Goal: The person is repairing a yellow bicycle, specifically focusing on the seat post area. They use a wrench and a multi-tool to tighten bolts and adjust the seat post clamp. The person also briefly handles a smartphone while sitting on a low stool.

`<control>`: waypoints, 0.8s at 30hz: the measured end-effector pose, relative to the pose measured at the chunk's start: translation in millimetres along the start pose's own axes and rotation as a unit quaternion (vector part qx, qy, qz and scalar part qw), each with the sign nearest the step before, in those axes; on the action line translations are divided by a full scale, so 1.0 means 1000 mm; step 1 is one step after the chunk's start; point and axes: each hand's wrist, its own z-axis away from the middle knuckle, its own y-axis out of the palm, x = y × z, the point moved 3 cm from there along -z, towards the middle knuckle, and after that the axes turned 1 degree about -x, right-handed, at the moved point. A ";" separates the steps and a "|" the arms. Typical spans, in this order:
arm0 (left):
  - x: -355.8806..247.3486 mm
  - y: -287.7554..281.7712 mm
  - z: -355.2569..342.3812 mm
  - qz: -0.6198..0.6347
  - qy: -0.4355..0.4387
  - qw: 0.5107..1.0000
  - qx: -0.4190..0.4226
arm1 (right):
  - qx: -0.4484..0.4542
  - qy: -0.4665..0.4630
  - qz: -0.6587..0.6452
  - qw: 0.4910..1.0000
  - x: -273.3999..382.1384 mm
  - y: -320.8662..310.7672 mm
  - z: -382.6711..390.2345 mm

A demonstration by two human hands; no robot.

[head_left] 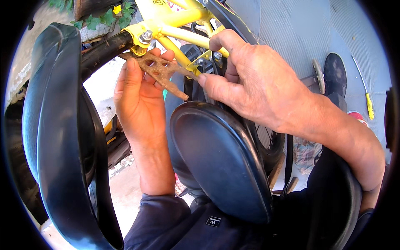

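Note:
A rusty flat metal bracket (157, 71) with several holes and a forked end lies in my left hand (141, 104). The left thumb presses its near face, and the fingers curl behind it. My right hand (260, 81) is bent over the yellow bicycle frame (185, 35), its forefinger at a yellow tube. The right thumb tip comes up to one prong of the bracket; whether it touches is unclear. Its other fingers are partly hidden, as is anything in them. Beside the bracket, a bolt and nut (146, 36) sit at the clamp on the black seat post (107, 49).
A black saddle (60, 137) stands on the left, and a black padded seat (218, 156) lies below my hands. On the right are a pedal (318, 76), a black shoe (334, 75) and a yellow-handled screwdriver (369, 105) on the grey floor. Leafy plants (104, 18) grow at the far left.

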 end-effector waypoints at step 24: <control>0.006 0.026 -0.043 0.189 0.384 0.886 0.179 | 0.077 0.095 0.245 0.962 0.155 -0.065 0.063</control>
